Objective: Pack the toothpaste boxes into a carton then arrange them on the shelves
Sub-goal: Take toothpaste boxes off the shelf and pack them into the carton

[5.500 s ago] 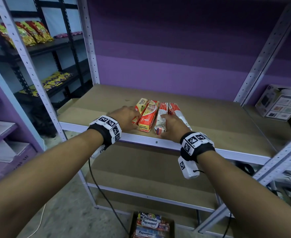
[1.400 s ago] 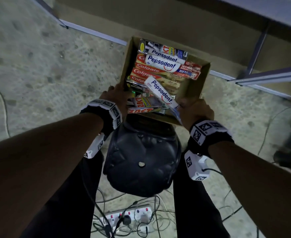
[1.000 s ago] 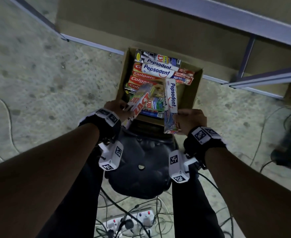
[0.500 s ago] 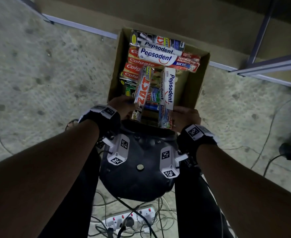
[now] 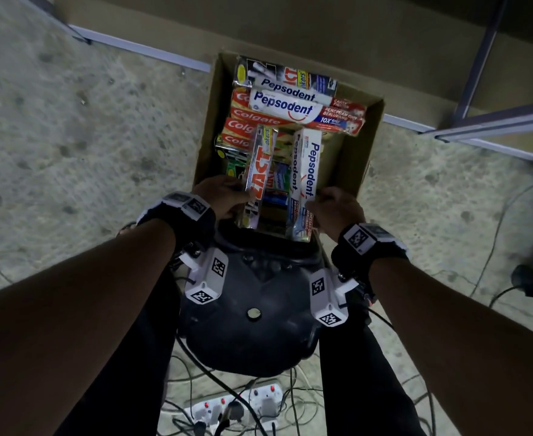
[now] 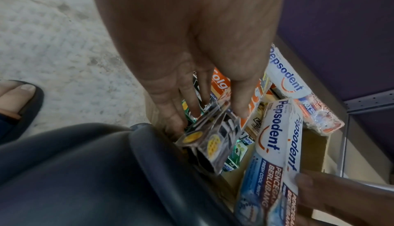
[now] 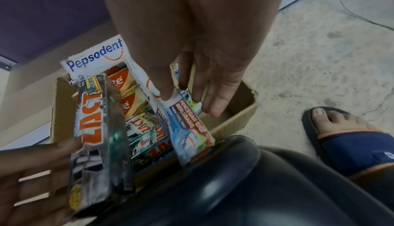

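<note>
An open brown carton [image 5: 367, 146] stands on the floor, packed with several Colgate, Pepsodent and Zact toothpaste boxes. My left hand [image 5: 224, 198] grips the near end of a black and orange Zact box [image 5: 259, 171], raised above the carton's near left. In the left wrist view the fingers [image 6: 198, 104] and thumb pinch that Zact box [image 6: 211, 140]. My right hand [image 5: 331, 209] grips a white Pepsodent box [image 5: 306, 180] beside it. In the right wrist view the thumb and fingers [image 7: 213, 104] pinch this Pepsodent box [image 7: 187, 128].
A black padded stool [image 5: 252, 309] sits between my legs, right against the carton. A white power strip [image 5: 237, 404] and loose cables lie on the concrete floor behind. The grey shelf frame [image 5: 494, 124] and the bottom shelf board run beyond the carton. My sandalled foot [image 7: 341, 136] stands right.
I turned from the shelf down to the carton. Each hand took one box out and swung it lengthwise. Over the last half second both boxes barely moved.
</note>
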The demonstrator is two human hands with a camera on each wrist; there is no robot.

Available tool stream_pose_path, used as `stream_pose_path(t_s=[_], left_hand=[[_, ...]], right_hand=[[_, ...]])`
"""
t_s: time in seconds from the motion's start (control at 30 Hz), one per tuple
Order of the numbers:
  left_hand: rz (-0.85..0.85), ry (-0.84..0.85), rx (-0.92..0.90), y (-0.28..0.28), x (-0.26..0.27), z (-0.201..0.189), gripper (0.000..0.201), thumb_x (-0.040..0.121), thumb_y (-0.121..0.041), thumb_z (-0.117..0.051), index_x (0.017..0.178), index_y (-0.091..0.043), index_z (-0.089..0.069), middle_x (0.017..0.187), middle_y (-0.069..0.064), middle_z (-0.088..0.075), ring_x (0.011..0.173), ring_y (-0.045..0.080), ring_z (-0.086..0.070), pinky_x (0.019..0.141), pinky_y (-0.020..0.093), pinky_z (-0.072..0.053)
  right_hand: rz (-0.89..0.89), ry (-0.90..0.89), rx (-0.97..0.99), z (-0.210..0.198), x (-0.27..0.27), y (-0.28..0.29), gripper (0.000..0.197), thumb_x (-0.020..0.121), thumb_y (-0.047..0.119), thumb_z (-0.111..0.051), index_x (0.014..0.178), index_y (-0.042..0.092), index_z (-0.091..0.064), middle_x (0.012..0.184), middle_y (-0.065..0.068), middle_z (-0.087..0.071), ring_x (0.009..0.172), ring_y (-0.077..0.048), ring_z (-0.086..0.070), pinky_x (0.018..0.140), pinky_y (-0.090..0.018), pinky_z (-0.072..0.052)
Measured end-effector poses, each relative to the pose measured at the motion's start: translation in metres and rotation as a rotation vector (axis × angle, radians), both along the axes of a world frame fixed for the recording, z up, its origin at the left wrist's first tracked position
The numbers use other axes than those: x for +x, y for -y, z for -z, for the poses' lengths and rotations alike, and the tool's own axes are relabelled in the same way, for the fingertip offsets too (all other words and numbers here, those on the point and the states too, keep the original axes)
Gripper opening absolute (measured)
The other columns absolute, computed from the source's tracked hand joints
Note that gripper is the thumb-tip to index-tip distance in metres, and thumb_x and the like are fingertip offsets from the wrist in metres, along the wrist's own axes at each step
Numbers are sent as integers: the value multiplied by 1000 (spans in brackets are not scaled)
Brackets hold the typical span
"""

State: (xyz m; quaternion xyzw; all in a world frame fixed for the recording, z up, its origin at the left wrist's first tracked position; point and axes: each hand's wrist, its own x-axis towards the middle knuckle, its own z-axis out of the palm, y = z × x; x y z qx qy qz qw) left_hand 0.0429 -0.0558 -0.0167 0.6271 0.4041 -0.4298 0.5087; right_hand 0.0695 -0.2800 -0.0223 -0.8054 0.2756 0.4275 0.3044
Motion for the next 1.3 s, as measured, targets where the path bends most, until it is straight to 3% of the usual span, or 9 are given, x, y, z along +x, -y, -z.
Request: stream_pose_path(t_s=[0.17,0.37,0.43,0.7,0.87,0.93,1.1,1.2,1.3], left_hand=[[-57,5,-27,-1,13,5,61,80,-25,-81,134,-15,-55,123,8,-67,108,23,-66,90,39,-57],[-14,20,-47,0,10,10,33,77,-28,-82,105,-33,-66,112,1,-71,105,19,-66,91,39,-56],[-35,27,-52,-2,7,11,29,76,-27,-83,98,-37,-66,107,0,-73,101,16,-68,88,38,-57],[-98,40,-40,-6,4,0,51,77,-22,-82,125,-27,-64,104,1,-75,93,17,-72,73,32,-60],[-146,55,-58,-3,3,-36,56,79,-19,-81,131,-23,-60,112,5,-72,99,22,-69,90,43,-57],[-142,75,-60,-3,1,-56,54,78,-19,-82,128,-25,-62,110,4,-73,98,19,-69,89,42,-56],[-151,117,-111,-5,-8,-109,53,76,-21,-83,126,-28,-64,105,-4,-75,100,11,-69,90,40,-56],[-165,146,-143,-6,-17,-142,59,75,-22,-84,129,-26,-61,108,-5,-75,102,13,-70,88,38,-57],[-187,178,-192,-4,-26,-176,55,76,-19,-83,127,-25,-63,107,-6,-75,97,9,-72,75,29,-59]], right_hand=[[10,-110,112,4,21,-3,55,85,35,-74,134,20,-53,114,-7,-69,96,-30,-70,86,-48,-58],[30,-228,197,12,23,-4,44,91,28,-69,132,22,-54,124,-7,-64,106,-31,-66,78,-42,-60],[38,-240,208,15,22,-4,43,92,26,-68,132,23,-54,125,-7,-64,107,-31,-66,80,-47,-60],[78,-208,237,3,23,-5,50,91,23,-70,138,19,-53,129,-10,-63,108,-36,-66,84,-55,-57],[162,-192,272,-38,18,-7,26,92,18,-68,118,20,-62,121,-10,-67,105,-33,-67,80,-47,-59],[183,-190,291,-61,15,-7,21,91,17,-69,111,22,-63,119,-9,-68,105,-32,-67,72,-41,-58],[209,-171,320,-121,2,-6,32,90,18,-71,121,21,-65,116,-8,-70,100,-29,-69,69,-38,-58],[230,-152,346,-155,-5,-4,29,89,18,-72,117,23,-67,115,-4,-71,94,-23,-70,56,-28,-56],[247,-120,349,-188,-12,-2,33,89,18,-72,122,22,-66,116,-3,-71,98,-25,-70,65,-34,-60]])
